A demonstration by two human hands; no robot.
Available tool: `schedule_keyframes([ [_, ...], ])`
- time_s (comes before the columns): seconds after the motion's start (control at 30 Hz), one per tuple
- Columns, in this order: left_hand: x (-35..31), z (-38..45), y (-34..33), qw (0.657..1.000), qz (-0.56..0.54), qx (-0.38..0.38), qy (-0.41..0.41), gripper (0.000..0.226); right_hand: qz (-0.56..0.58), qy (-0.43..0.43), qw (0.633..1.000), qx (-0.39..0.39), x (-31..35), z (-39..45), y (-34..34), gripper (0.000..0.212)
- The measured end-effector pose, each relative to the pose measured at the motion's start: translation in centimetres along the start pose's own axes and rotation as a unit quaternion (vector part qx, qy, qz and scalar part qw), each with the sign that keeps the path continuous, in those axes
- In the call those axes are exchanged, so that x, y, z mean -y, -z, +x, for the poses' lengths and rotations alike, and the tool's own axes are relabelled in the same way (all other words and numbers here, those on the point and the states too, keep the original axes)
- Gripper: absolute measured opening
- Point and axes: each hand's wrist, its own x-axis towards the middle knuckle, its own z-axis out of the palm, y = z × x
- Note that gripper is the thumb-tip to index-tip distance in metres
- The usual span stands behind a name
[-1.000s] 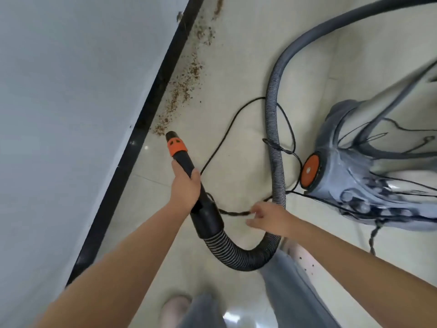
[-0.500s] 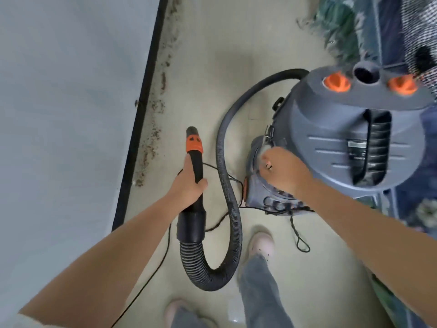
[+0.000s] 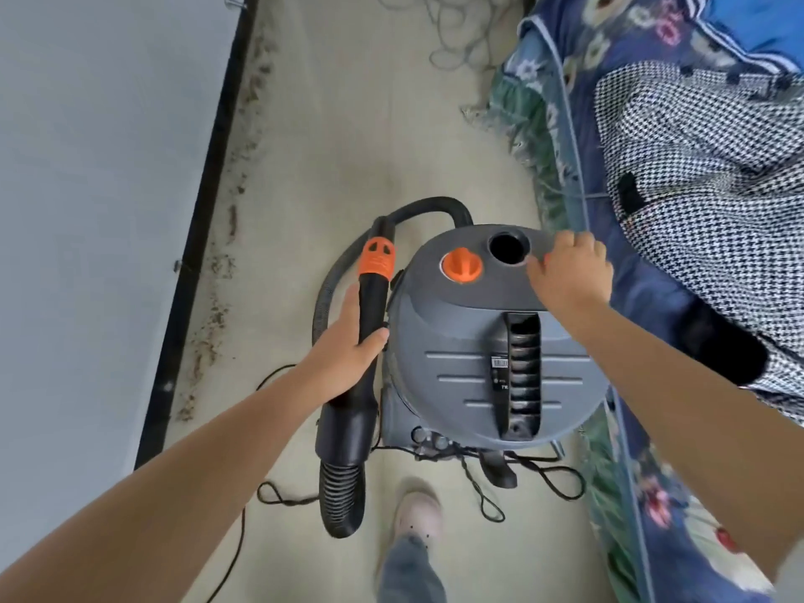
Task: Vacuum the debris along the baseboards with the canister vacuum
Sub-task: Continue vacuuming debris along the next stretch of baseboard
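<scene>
My left hand (image 3: 348,341) grips the black hose wand (image 3: 373,306) just below its orange collar (image 3: 376,259). My right hand (image 3: 567,272) rests on the top rim of the grey canister vacuum (image 3: 478,341), fingers curled over the spot beside the open port (image 3: 508,247); whether they pinch anything I cannot tell. Debris (image 3: 217,306) lies along the black baseboard (image 3: 191,254), left of the wand. Bed (image 3: 652,167) to the right.

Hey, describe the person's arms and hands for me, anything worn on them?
Both forearms are bare to the frame edge, with no sleeves visible. The left hand and right hand wear no gloves, and no rings, watch or bracelets show on the visible sides.
</scene>
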Motion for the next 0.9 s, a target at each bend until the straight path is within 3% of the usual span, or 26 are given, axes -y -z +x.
schedule_keyframes([
  [0.1,-2.0,1.4,-0.6,0.999,0.023,0.031,-0.006,0.069,0.02,-0.075,0.995,0.064,-0.9,2.1,-0.1,0.048],
  [0.3,-5.1,4.0,-2.6,0.999,0.03,0.035,-0.025,0.068,0.059,-0.128,0.982,0.126,-1.2,3.8,-0.3,0.045],
  [0.53,-5.9,6.6,-4.6,0.985,0.161,0.058,-0.02,0.072,-0.074,0.071,0.979,0.175,-3.4,4.1,0.5,0.025],
  [0.63,-6.4,7.0,-4.8,0.979,0.2,0.041,-0.029,0.072,-0.06,0.071,0.986,0.139,-3.7,3.4,1.4,0.024],
  [0.77,-7.3,6.5,-5.0,0.967,0.253,0.001,-0.014,0.073,0.079,-0.035,0.995,0.04,-2.2,-3.8,0.5,0.052],
  [0.9,-7.7,5.7,-5.8,0.949,0.312,-0.036,-0.009,0.077,0.118,-0.108,0.976,0.149,-0.3,-10.4,-3.0,0.069],
])
